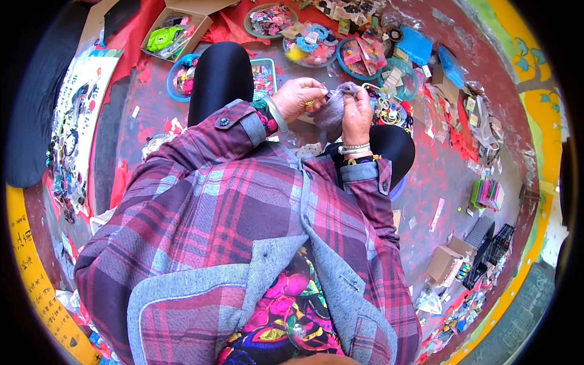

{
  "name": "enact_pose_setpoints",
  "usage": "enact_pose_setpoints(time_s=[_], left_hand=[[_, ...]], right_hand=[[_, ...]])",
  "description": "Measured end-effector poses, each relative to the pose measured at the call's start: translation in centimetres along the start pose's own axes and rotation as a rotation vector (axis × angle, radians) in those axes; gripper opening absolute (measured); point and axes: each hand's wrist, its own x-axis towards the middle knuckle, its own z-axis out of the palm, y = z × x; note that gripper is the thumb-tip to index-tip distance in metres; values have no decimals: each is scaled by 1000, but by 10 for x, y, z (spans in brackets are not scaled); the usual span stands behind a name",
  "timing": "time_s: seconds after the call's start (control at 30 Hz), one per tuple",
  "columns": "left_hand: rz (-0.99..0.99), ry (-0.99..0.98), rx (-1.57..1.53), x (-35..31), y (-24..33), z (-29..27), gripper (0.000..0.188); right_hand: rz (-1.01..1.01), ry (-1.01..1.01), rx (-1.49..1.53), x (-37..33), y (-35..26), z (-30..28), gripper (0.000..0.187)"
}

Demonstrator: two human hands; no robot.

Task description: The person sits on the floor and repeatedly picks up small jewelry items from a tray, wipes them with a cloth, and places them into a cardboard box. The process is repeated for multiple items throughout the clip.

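A greyish-purple hank of hair-like fibre (330, 114) hangs between my hands, above my lap. My right hand (357, 115) is closed on its looped upper part, with thumb and fingers pressed together. On the other side, my left hand (296, 97) is closed in a pinch at the hank's edge. A small dark bit shows by those fingertips, too small to name. Just past my right hand lies a pile of colourful hair ties (390, 109), partly hidden by the hand and my knee.
Round basins of hair accessories (269, 20) stand ahead, beside a blue-rimmed basin (350, 61) of packets. An open cardboard box (176, 33) holds a bright green item. Left lies a white sheet (82, 131) with many bands. Dark plastic baskets (486, 249) and a carton (443, 264) sit at right.
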Motion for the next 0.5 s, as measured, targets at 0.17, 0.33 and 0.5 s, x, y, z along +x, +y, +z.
enact_pose_setpoints(time_s=[0.17,0.33,0.5], left_hand=[[15,1,-75,-2,2,1,12],[7,-27,-237,4,21,-20,8],[0,-37,-290,-7,36,-21,9]], right_hand=[[136,114,231,2,3,-9,10],[231,311,545,11,-8,-40,19],[205,304,550,10,-19,-50,19]])
